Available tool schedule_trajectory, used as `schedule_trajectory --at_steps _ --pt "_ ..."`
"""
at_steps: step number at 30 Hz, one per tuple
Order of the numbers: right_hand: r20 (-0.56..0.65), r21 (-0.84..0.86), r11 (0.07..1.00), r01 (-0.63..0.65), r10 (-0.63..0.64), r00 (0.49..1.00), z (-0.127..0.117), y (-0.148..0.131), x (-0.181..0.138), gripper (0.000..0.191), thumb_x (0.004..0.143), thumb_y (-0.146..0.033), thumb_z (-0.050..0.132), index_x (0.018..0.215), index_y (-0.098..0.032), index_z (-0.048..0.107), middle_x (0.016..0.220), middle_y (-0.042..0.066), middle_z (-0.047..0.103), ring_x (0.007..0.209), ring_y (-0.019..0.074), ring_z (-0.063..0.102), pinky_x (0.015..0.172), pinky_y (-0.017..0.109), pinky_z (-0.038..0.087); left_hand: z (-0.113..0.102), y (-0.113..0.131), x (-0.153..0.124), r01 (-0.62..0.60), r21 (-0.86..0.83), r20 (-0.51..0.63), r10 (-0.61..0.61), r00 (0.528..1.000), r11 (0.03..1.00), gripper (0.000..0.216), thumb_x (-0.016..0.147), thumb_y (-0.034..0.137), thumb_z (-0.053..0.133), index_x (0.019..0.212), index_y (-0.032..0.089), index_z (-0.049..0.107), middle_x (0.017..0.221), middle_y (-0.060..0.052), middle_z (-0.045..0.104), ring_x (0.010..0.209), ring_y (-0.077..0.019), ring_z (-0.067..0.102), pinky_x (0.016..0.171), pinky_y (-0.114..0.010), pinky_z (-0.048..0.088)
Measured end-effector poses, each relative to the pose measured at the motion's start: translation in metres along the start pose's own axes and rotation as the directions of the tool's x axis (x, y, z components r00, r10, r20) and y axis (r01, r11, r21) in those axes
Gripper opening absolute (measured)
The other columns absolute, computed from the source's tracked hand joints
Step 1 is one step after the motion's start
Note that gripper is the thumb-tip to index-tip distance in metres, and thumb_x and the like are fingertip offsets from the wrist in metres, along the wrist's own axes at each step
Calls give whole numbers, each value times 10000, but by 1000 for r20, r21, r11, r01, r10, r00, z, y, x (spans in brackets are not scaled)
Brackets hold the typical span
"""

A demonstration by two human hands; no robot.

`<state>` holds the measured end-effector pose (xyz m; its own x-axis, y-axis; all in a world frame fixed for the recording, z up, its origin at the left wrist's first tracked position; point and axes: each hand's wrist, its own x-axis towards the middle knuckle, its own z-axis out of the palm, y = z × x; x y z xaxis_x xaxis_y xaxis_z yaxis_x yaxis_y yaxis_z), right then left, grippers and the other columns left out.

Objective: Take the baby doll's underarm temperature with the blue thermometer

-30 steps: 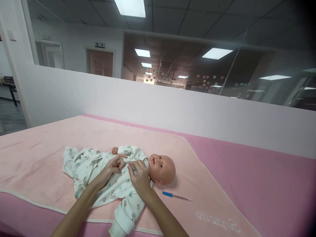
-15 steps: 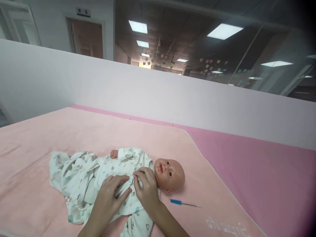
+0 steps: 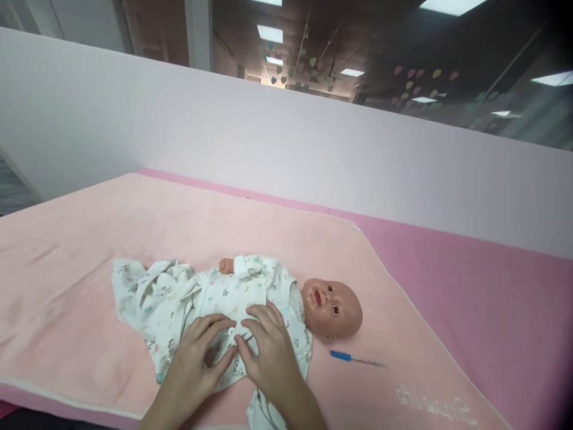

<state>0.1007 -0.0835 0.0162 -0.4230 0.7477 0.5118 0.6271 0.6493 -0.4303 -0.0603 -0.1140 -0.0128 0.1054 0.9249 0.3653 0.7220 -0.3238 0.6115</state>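
Note:
A baby doll (image 3: 332,307) lies on its back on a pale pink blanket (image 3: 89,239), head to the right. It wears a white printed romper (image 3: 224,295). My left hand (image 3: 197,358) and my right hand (image 3: 266,352) both rest on the doll's chest. Their fingertips meet and pinch the romper's front around a small white button (image 3: 231,331). The doll's far hand (image 3: 225,266) pokes out of its sleeve. The loose lower part of the romper spreads out to the left.
A thin stick with a blue handle (image 3: 353,358) lies on the blanket just right of the doll's head. The blanket covers a darker pink mattress (image 3: 470,286). A white partition wall (image 3: 268,143) stands behind, with glass above it.
Both hands have slid from the doll's collar down to its chest and now pinch the fabric at a lower button. The camera has tilted downward.

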Motion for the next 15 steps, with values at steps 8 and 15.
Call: schedule_trajectory --at_steps 8,15 --pt "83 44 999 17 -21 996 -10 3 4 80 858 -165 452 835 -216 510 848 24 605 943 172 569 1030 441 356 -10 1 4 8 -20 68 -7 998 1000 272 855 369 521 1110 276 537 1111 -32 556 1033 -209 525 889 -378 448" --pt "-2 -3 1000 -1 1 1000 3 1 1 114 865 -146 428 791 -215 482 794 12 598 957 166 565 1042 438 326 0 7 2 -9 43 -13 9 1000 999 223 876 307 469 1067 232 557 1067 -62 559 968 -223 517 843 -396 430"
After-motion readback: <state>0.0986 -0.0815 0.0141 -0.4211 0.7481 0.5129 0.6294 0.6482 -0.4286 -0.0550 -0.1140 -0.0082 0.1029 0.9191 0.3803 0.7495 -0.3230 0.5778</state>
